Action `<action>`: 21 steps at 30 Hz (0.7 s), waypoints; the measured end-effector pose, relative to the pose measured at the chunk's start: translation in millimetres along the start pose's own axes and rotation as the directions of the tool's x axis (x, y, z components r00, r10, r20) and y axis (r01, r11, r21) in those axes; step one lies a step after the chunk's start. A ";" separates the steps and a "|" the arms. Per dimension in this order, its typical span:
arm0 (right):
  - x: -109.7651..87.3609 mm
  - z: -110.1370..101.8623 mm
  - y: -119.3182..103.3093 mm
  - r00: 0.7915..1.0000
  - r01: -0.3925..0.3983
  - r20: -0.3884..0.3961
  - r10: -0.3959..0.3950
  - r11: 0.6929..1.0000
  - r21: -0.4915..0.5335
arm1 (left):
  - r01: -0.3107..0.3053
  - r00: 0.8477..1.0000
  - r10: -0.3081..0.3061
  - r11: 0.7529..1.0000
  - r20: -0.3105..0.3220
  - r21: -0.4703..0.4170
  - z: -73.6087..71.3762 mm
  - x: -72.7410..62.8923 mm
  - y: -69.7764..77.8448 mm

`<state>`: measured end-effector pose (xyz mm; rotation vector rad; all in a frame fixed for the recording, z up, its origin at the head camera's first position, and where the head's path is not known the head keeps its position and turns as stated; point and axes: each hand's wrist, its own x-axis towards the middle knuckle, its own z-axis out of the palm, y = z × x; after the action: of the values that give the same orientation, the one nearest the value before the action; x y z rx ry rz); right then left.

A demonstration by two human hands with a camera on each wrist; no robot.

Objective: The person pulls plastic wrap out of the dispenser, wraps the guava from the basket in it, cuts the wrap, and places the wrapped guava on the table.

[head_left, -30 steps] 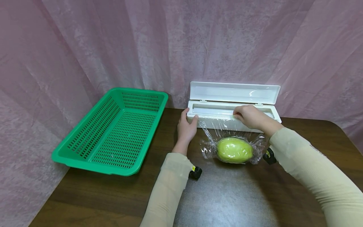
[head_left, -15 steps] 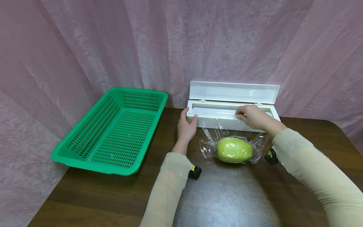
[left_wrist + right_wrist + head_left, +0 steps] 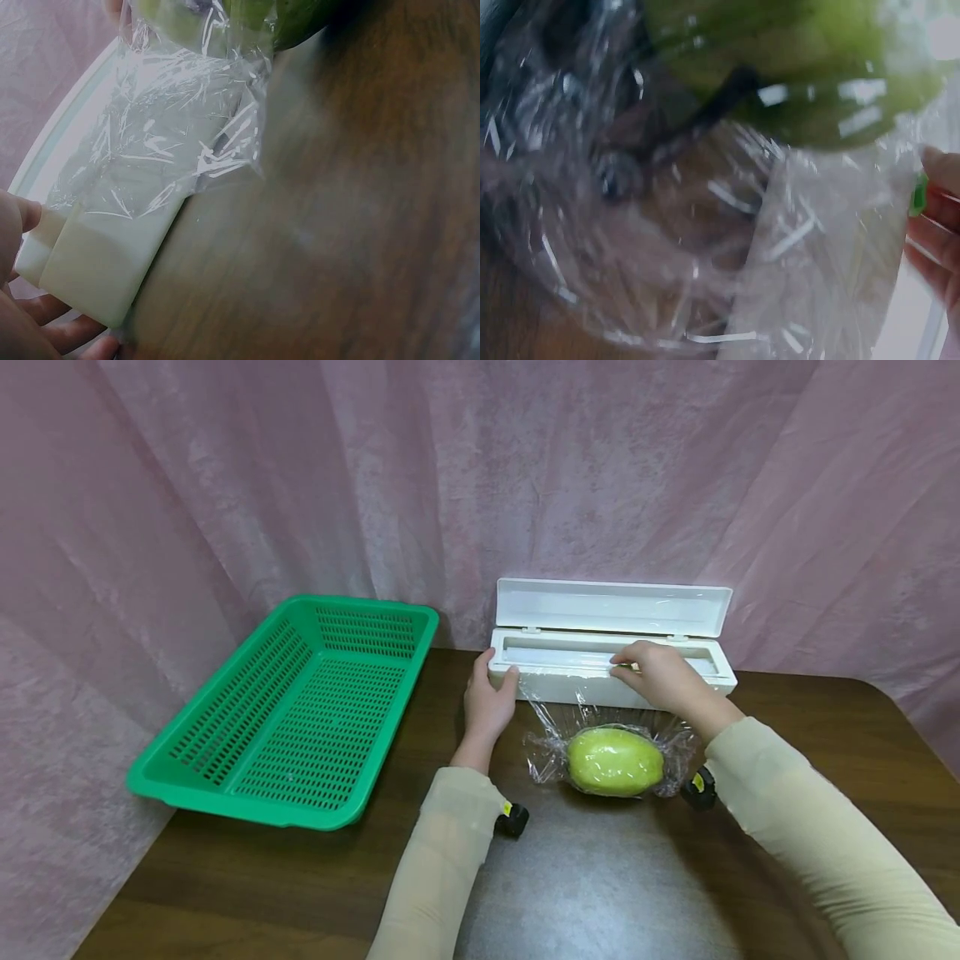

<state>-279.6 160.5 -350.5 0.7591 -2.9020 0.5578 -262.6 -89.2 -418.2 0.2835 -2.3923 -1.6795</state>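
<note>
A white cling film dispenser (image 3: 722, 672) stands at the back of the table with its lid (image 3: 611, 607) raised. Clear cling film (image 3: 546, 756) runs down from its front edge and wraps a yellow-green oval fruit (image 3: 615, 762) on the table. My left hand (image 3: 489, 706) grips the dispenser's left end, thumb at the front top edge and fingers around the side, as the left wrist view shows. With my right hand (image 3: 660, 677) I pinch a small green slide cutter (image 3: 919, 196) at the front edge, right of the middle. The dispenser's roll is partly hidden behind this hand.
A green slotted plastic basket (image 3: 337, 718) sits on the left of the dark wooden table (image 3: 360, 893). Pink curtain (image 3: 420, 485) hangs close behind the table and along its left side. A black wrist camera (image 3: 700, 788) hangs beside the fruit's right end.
My right hand shifts slightly right along the dispenser's front edge, then back left. My left hand keeps its grip. The whole head view has drifted a little; dispenser and fruit otherwise stay put.
</note>
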 end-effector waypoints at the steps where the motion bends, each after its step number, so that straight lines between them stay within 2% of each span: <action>1: -0.3 -0.3 -0.2 1.000 -0.008 -0.004 0.008 1.000 -0.009 | -0.001 1.000 0.001 1.000 0.002 0.001 0.3 0.0 -0.1; 9: -4.8 0.2 4.4 0.998 -0.056 -0.035 0.056 0.998 0.018 | -0.010 1.000 0.010 1.000 0.001 0.003 -0.3 0.8 -0.2; 21: -6.4 1.3 7.0 0.997 -0.019 -0.071 0.018 1.000 -0.022 | -0.013 1.000 0.013 1.000 0.007 0.002 -2.1 -0.1 0.1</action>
<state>-277.4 168.6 -355.1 0.6952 -2.8478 0.5407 -262.0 -91.0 -417.4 0.2622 -2.3958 -1.6751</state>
